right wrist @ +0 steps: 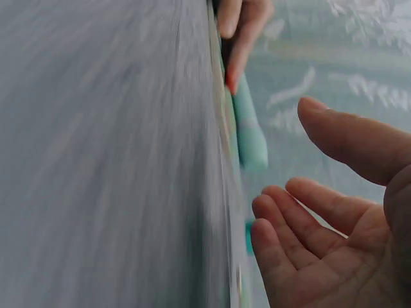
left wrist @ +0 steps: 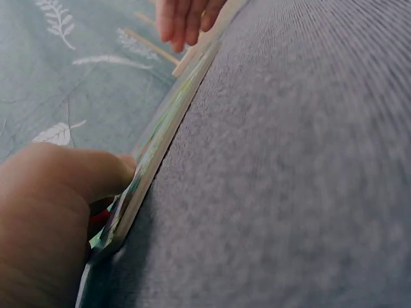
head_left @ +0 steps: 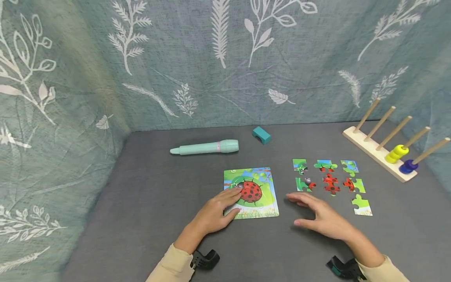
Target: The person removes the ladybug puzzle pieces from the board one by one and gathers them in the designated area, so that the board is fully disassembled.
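Note:
My left hand point(head_left: 220, 211) rests on the left side of a flat square ladybug puzzle board point(head_left: 266, 203), fingers over the picture and thumb near the lower edge. Low from the side, the left wrist view shows the thumb against the board's thin edge point(left wrist: 151, 157). To the right of the board, my right hand point(head_left: 318, 215) is held with fingers and thumb spread apart and nothing between them. Several loose jigsaw pieces point(head_left: 331, 185) with ladybug parts lie in rows beyond it, the lowest piece point(head_left: 361, 205) at the right.
A mint-green microphone-shaped toy point(head_left: 204, 148) lies behind the board, with a teal arched block point(head_left: 261, 135) to its right. A wooden peg stand point(head_left: 373, 150) holding yellow and blue rings stands at the right. A patterned curtain point(head_left: 197, 66) closes off the back.

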Action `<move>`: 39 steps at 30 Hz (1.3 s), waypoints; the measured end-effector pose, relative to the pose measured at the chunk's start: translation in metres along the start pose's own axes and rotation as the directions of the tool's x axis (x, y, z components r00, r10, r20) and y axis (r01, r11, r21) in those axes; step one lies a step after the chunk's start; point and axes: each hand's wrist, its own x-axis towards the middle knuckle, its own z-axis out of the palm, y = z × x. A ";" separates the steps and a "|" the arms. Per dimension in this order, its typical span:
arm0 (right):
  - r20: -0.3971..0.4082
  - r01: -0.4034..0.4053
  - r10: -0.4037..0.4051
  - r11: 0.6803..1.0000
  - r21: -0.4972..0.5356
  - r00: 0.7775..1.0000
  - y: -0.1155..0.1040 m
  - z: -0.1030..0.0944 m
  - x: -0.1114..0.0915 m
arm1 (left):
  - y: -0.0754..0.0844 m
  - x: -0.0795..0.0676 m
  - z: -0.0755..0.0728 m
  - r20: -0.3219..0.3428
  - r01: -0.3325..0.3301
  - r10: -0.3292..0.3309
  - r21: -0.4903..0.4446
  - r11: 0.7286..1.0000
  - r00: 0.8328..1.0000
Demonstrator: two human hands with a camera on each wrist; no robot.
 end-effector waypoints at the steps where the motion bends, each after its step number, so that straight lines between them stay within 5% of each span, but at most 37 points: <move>1: 0.008 -0.003 0.003 1.000 -0.011 1.000 -0.002 0.003 0.004 | 0.000 0.000 0.000 0.001 0.004 -0.004 -0.001 1.000 1.000; 16: 0.102 -0.007 0.021 0.990 -0.142 0.995 -0.019 0.053 0.065 | -0.003 -0.001 0.002 0.027 0.036 -0.035 -0.031 0.999 0.999; 22: 0.079 -0.012 0.030 0.976 -0.217 0.996 -0.022 0.065 0.068 | -0.002 -0.001 0.001 0.028 0.026 -0.026 -0.028 0.999 0.999; 39: -0.073 -0.069 0.061 0.991 -0.116 0.995 -0.023 0.077 0.065 | -0.004 0.000 0.002 -0.010 0.018 -0.018 -0.060 0.998 1.000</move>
